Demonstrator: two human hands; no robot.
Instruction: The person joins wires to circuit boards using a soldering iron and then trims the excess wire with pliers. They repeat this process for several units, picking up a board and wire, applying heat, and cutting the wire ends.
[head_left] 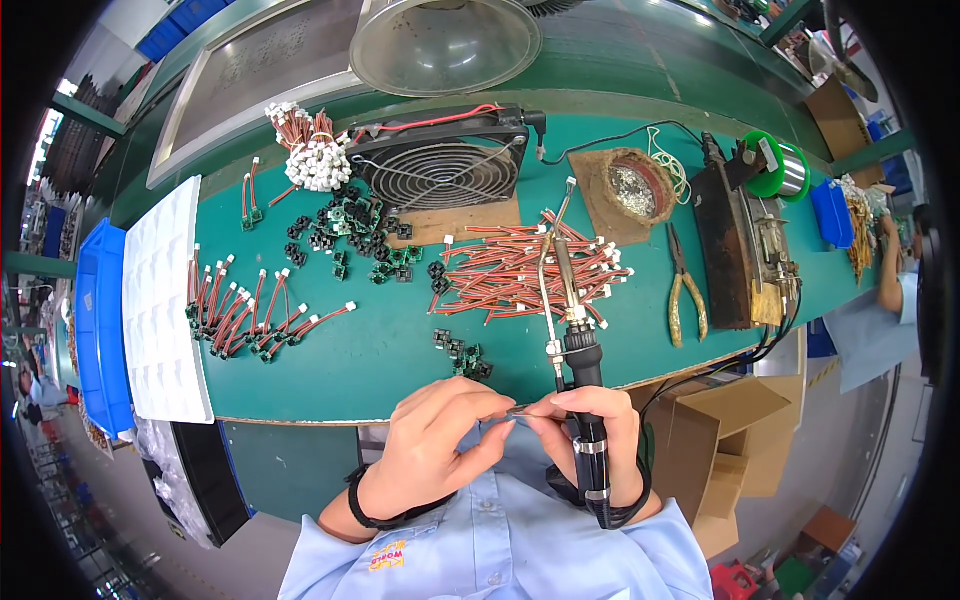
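Observation:
My left hand [432, 445] and my right hand [590, 425] meet just in front of the green bench edge [350, 405], pinching a small thin part [519, 409] between their fingertips. My right hand also grips the black handle of a soldering iron [575, 340], whose tip points away over a pile of red wire leads with white connectors [525, 272]. A few small black-and-green components [462, 355] lie near the edge, just beyond my left hand.
Finished wire assemblies [250, 315] lie at left beside a white tray [160, 300] and a blue bin [98, 330]. A fan [440, 170], a solder sponge holder [635, 190], pliers [685, 290], a solder spool [775, 165] and cardboard boxes [730, 450] surround. Another person [890, 270] works at right.

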